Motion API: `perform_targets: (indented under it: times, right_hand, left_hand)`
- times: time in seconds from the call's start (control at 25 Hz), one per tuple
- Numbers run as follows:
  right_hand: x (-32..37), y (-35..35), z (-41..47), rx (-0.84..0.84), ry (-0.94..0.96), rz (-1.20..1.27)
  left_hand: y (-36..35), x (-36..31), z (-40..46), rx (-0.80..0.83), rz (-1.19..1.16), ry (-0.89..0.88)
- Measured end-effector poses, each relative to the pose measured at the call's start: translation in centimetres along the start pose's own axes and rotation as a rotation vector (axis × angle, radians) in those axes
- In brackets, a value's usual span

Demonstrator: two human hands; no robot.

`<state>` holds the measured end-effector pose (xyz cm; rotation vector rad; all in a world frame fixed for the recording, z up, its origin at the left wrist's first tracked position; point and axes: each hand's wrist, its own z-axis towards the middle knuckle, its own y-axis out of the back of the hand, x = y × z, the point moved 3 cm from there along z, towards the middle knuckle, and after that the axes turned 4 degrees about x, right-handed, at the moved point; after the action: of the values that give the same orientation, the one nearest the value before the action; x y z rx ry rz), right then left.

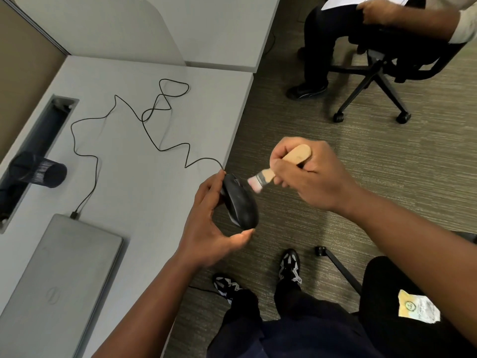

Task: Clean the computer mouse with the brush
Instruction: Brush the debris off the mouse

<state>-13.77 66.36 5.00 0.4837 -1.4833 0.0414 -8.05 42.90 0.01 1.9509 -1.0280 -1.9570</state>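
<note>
Black plastic forms the shell of the computer mouse (pixel 241 202), which is held clear of the bench (pixel 144 151), just past its edge and above the carpet. The left hand (pixel 209 228) provides the holding grip: fingers curl behind the front end, and the thumb presses the rear end, so the shell is pinched lengthwise. The right hand (pixel 309 174) provides the working grip, closed round the wooden handle of the brush (pixel 273 169). The bristles touch the upper side of the mouse, just beyond the left fingers.

The mouse appears light and rigid, with a smooth surface that may slip; a lengthwise or side hold leaves the top free for brushing. Its cable (pixel 154 130) trails loosely from the front end across the bench to a closed laptop (pixel 64 275), so tugging should be avoided. The bristles look soft and call for light pressure only. The brush is best held mid-handle.
</note>
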Motion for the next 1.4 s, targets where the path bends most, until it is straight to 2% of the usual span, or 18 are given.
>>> perform_targets:
  times: [0.12, 0.44, 0.56, 0.64, 0.88, 1.0, 1.12, 1.2, 1.4]
  right_hand:
    - [0.3, -1.0, 0.2, -0.033, 0.045, 0.043]
    - [0.0, -0.8, 0.1, 0.166, -0.102, -0.046]
    - [0.0, -0.7, 0.2, 0.055, -0.047, 0.019]
    - [0.1, -1.5, 0.1, 0.042, 0.006, 0.042]
    - [-0.4, -1.1, -0.3, 0.298, -0.009, -0.029]
    - [-0.1, 0.0, -0.5, 0.440, -0.069, -0.018]
    - [-0.2, 1.4, -0.3, 0.580, -0.124, -0.125]
    - [-0.2, 2.6, 0.0, 0.541, -0.142, -0.137]
    - [0.3, 0.8, 0.1, 0.318, -0.117, 0.137]
  left_hand:
    - [0.0, -0.2, 0.1, 0.018, 0.030, -0.016]
    - [-0.1, 0.3, -0.1, -0.043, 0.045, -0.024]
    - [0.0, 0.4, 0.1, -0.042, 0.042, -0.017]
    - [-0.1, 0.5, 0.3, -0.031, 0.046, -0.012]
    - [0.3, 0.5, 0.4, -0.061, 0.010, 0.040]
    - [0.5, 0.5, 0.4, -0.076, 0.000, 0.057]
    - [0.7, 0.7, 0.4, -0.075, -0.003, 0.082]
    - [0.7, 0.9, 0.4, -0.060, 0.000, 0.085]
    - [0.5, 0.9, 0.5, -0.025, 0.033, 0.076]
